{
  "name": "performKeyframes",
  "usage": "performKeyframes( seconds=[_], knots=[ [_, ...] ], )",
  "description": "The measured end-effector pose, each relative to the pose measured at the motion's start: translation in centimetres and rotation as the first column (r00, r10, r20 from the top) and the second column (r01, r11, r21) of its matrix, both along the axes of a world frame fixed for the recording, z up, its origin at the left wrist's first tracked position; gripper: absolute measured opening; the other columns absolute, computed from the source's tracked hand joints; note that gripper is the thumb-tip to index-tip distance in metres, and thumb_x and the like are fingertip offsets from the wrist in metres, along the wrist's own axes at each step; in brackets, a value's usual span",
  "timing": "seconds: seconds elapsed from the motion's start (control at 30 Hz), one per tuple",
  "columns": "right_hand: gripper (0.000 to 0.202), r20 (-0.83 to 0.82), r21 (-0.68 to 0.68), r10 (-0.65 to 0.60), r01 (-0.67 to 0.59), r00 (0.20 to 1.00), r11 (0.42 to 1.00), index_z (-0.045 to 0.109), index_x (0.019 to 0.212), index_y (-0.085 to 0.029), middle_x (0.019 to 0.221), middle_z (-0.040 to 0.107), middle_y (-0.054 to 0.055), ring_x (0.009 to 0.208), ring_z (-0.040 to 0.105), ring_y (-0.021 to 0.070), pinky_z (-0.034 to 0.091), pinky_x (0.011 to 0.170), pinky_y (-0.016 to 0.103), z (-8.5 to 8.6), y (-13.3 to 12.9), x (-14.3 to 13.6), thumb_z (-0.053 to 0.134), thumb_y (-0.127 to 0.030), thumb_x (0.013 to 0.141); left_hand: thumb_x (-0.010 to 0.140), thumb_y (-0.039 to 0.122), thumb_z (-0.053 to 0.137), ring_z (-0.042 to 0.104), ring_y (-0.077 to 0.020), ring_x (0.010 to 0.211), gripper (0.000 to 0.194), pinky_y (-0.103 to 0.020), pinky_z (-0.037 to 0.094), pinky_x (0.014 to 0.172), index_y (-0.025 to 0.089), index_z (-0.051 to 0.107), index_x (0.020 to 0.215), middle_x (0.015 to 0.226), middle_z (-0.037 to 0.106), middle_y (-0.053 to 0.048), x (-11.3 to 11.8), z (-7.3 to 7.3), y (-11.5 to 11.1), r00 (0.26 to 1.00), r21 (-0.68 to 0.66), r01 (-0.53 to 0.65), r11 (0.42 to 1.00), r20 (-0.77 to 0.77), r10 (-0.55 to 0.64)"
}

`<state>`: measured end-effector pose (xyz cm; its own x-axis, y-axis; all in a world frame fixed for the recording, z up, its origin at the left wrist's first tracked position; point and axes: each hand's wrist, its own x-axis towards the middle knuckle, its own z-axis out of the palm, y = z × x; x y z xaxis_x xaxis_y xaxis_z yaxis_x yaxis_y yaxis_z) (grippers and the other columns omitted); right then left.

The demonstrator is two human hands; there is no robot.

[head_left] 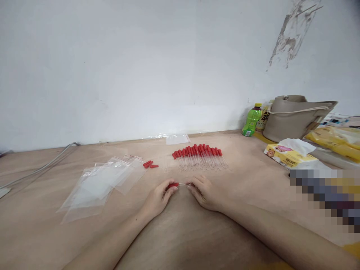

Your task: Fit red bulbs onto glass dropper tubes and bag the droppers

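My left hand (162, 194) pinches a red rubber bulb (174, 184) above the table's near half. From the bulb's open end a thin glass dropper tube (182, 184) runs to my right hand (204, 192), whose fingertips are closed on it. Whether the tube sits inside the bulb or only meets its mouth, I cannot tell. Just beyond my hands lies a row of glass droppers with red bulbs (197, 150), tips towards me. A few loose red bulbs (151, 165) lie left of that row. Faint clear tubes (165, 164) seem to lie between them.
Clear zip bags (97, 187) overlap on the left, and another bag (177, 139) lies by the wall. A grey cable (42, 169) crosses the far left. At right stand a green bottle (252, 120), a beige bucket-like bag (287, 120) and a tissue pack (289, 155).
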<state>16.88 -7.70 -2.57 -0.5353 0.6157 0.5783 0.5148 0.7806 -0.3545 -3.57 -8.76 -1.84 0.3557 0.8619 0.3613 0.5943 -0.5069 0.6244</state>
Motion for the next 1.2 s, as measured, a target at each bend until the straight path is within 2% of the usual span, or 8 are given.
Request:
performKeyframes(
  seconds=[0.13,0.33,0.57,0.67,0.77,0.87,0.97,1.2],
  knots=[
    [0.018,0.004,0.006,0.026,-0.026,1.000,1.000,0.054,0.094,-0.018,0.085,0.059,0.003,0.076,0.051,0.0136,0.036,0.070,0.027,-0.25,0.19,0.03,0.037,-0.021,0.087,0.085,0.028,0.043,0.058,-0.0130,0.073,0.015,-0.023,0.044,0.067,0.020,0.055,0.091,0.082,0.063,0.001,0.01,0.07,-0.13,1.000,0.037,0.002,0.999,0.001,-0.002],
    [0.023,0.091,0.041,0.054,-0.058,0.994,0.997,0.058,0.096,-0.022,0.077,0.059,0.002,0.067,0.050,0.0118,0.031,0.068,0.029,0.18,0.75,0.53,0.038,-0.018,0.086,0.086,0.027,0.041,0.059,-0.0120,0.066,0.018,-0.021,0.046,0.062,0.020,0.057,0.087,0.075,0.063,0.001,0.07,-0.19,-0.47,0.999,-0.023,0.044,0.999,-0.006,-0.044],
    [0.027,0.188,0.192,-0.041,0.005,0.981,0.981,0.061,0.088,-0.021,0.073,0.058,0.002,0.060,0.046,0.0117,0.029,0.064,0.029,0.10,0.24,0.19,0.039,-0.008,0.079,0.085,0.028,0.045,0.060,-0.0123,0.066,0.017,-0.021,0.046,0.061,0.020,0.059,0.089,0.077,0.066,0.001,0.15,-0.17,-0.62,0.992,0.056,0.050,0.997,-0.122,-0.042],
    [0.022,0.165,0.158,-0.021,-0.006,0.986,0.987,0.059,0.088,-0.019,0.074,0.058,0.004,0.064,0.047,0.0130,0.033,0.064,0.028,-0.05,0.17,0.03,0.039,-0.013,0.082,0.083,0.029,0.048,0.061,-0.0131,0.069,0.016,-0.023,0.046,0.064,0.021,0.059,0.091,0.079,0.067,0.001,-0.07,-0.32,-0.35,0.987,0.112,0.055,0.992,-0.158,-0.037],
    [0.018,0.060,0.066,0.005,-0.009,0.998,0.998,0.055,0.096,-0.016,0.083,0.058,0.005,0.072,0.050,0.0138,0.038,0.066,0.026,-0.01,0.47,0.29,0.044,-0.019,0.083,0.082,0.030,0.051,0.062,-0.0135,0.074,0.018,-0.024,0.047,0.068,0.022,0.059,0.095,0.084,0.067,0.001,-0.37,-0.26,-0.05,0.992,0.137,0.026,0.990,-0.128,-0.008],
    [0.012,0.000,-0.016,-0.001,0.001,1.000,1.000,0.054,0.089,-0.016,0.080,0.056,0.005,0.072,0.051,0.0133,0.041,0.063,0.023,0.09,0.76,0.71,0.046,-0.019,0.081,0.081,0.030,0.052,0.062,-0.0141,0.078,0.019,-0.024,0.048,0.071,0.022,0.060,0.096,0.088,0.067,0.001,-0.50,-0.09,0.12,0.995,0.128,0.014,0.992,-0.098,-0.001],
    [0.010,-0.012,-0.022,-0.009,0.009,1.000,1.000,0.054,0.080,-0.017,0.075,0.055,0.004,0.071,0.051,0.0134,0.042,0.063,0.024,0.15,0.71,0.85,0.044,-0.017,0.082,0.082,0.031,0.051,0.062,-0.0153,0.079,0.019,-0.026,0.048,0.072,0.022,0.062,0.094,0.089,0.067,0.000,-0.43,-0.11,0.14,0.997,0.088,0.014,0.996,-0.078,-0.007],
    [0.011,-0.070,-0.023,0.010,-0.011,0.998,1.000,0.052,0.077,-0.018,0.074,0.056,0.003,0.071,0.051,0.0135,0.042,0.064,0.025,0.08,0.37,0.56,0.042,-0.017,0.082,0.081,0.030,0.051,0.063,-0.0153,0.073,0.020,-0.024,0.050,0.065,0.021,0.063,0.093,0.084,0.069,-0.001,-0.33,-0.58,-0.07,1.000,-0.054,0.028,0.998,0.008,-0.028]
  ],
)
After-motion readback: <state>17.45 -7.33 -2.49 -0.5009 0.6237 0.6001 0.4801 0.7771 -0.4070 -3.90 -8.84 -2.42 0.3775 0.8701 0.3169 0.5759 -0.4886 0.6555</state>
